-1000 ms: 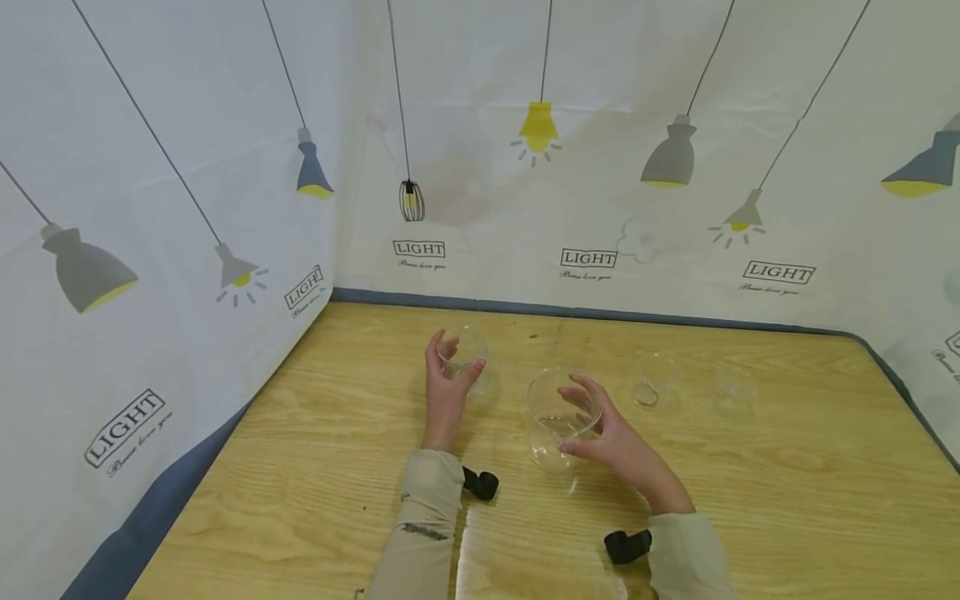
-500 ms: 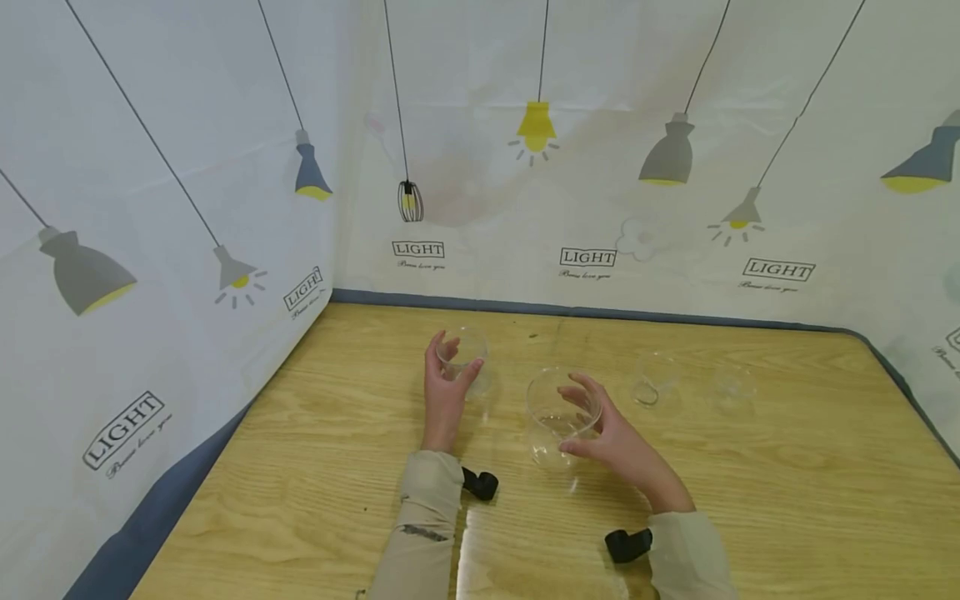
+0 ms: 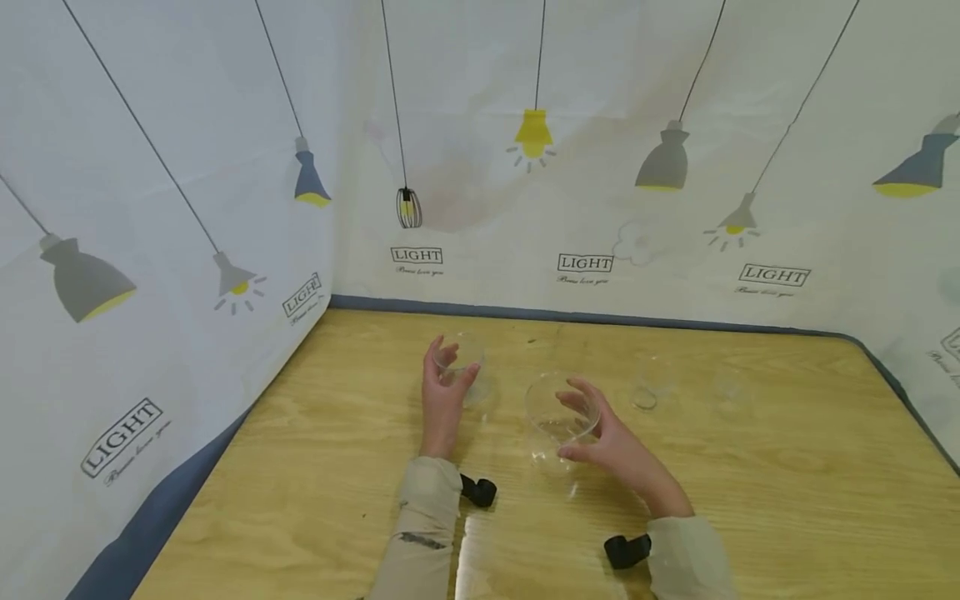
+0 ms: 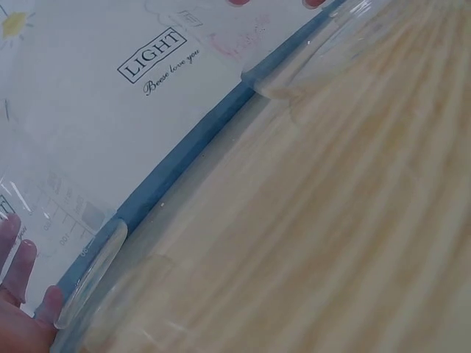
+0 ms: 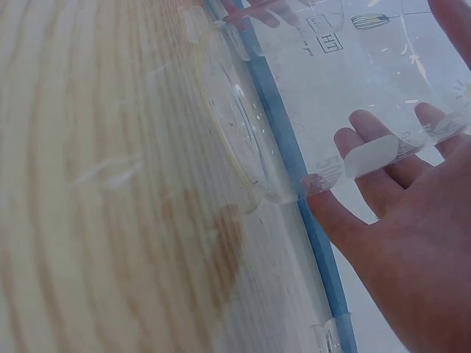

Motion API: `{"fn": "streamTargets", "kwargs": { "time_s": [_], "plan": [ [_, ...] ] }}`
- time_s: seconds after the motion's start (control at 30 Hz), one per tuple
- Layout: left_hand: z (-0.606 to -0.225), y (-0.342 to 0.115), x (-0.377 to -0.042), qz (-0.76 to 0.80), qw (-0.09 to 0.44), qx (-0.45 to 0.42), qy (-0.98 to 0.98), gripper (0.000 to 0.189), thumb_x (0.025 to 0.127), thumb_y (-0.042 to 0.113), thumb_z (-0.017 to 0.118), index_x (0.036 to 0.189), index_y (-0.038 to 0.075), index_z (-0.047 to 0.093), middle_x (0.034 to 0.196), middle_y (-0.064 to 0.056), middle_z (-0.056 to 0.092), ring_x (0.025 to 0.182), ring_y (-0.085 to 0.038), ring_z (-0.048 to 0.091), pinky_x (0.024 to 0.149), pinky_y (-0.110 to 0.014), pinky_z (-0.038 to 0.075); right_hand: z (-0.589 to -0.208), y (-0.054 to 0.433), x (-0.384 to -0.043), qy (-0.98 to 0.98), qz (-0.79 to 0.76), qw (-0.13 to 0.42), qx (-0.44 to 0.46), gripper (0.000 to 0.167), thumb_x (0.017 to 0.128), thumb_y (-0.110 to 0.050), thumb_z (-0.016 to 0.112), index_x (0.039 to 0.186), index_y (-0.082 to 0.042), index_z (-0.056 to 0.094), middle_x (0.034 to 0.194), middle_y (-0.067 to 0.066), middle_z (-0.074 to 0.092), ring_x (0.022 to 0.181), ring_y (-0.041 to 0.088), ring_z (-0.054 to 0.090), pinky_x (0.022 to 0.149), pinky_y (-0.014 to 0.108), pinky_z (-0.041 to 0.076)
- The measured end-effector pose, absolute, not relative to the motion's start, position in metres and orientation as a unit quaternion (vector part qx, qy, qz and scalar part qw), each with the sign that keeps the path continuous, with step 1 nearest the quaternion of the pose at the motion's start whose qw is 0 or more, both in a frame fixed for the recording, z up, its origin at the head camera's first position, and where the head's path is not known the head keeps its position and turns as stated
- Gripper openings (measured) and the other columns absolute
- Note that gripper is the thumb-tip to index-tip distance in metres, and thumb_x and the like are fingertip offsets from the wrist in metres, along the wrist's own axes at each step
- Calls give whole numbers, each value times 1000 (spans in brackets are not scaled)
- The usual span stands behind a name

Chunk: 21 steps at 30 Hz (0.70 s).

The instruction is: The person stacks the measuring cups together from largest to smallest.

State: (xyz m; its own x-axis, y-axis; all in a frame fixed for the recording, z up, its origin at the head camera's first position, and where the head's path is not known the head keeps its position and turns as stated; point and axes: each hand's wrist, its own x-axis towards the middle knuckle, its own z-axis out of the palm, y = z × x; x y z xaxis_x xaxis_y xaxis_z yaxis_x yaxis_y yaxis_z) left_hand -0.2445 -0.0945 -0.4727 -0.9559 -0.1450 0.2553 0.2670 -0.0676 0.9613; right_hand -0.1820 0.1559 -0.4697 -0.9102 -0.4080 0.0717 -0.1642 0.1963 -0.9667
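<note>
Your left hand (image 3: 442, 400) curls round the small beaker (image 3: 463, 350), far left; your right hand (image 3: 621, 446) clasps the big beaker (image 3: 551, 423), nearer, rightward. Side holds, likely to keep both upright.

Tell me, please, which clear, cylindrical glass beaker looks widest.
The clear, cylindrical glass beaker in the right hand; it appears wider than the other three beakers.
</note>
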Motion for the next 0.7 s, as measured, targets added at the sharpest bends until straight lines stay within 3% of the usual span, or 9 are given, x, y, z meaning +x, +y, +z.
{"fn": "streamTargets", "kwargs": {
  "time_s": [0.1, 0.33, 0.5, 0.7],
  "plan": [
    [-472, -96, -243, -727, 138, -40, -671, 66, 82, 20, 66, 137, 24, 30, 130, -16, 40, 121, -33, 33, 98, -51, 27, -470, 155, -182, 765, -608, 102, -185, 85, 79, -10, 67, 139, -37, 13, 142, 4, 27, 130, 28, 22, 98, 60, 17],
    [-497, -98, -260, -735, 147, -29, -661, 64, 79, 30, 67, 133, 35, 32, 127, 0, 44, 119, -21, 38, 96, -41, 32, -472, 156, -183, 770, -601, 94, -192, 85, 80, -10, 67, 140, -35, 12, 143, 5, 26, 130, 27, 23, 97, 61, 15],
    [-492, -99, -258, -740, 139, -35, -657, 66, 79, 29, 68, 134, 34, 31, 129, -1, 44, 119, -19, 38, 97, -41, 30, -473, 156, -183, 774, -596, 88, -196, 84, 80, -12, 67, 139, -38, 14, 142, 3, 28, 129, 27, 25, 97, 61, 17],
    [-477, -98, -248, -747, 136, -53, -649, 64, 81, 19, 66, 135, 23, 32, 131, -12, 41, 121, -27, 35, 100, -49, 25, -467, 155, -183, 770, -601, 99, -190, 84, 79, -9, 67, 138, -38, 14, 142, 5, 28, 130, 27, 23, 97, 61, 15]
  ]
}}
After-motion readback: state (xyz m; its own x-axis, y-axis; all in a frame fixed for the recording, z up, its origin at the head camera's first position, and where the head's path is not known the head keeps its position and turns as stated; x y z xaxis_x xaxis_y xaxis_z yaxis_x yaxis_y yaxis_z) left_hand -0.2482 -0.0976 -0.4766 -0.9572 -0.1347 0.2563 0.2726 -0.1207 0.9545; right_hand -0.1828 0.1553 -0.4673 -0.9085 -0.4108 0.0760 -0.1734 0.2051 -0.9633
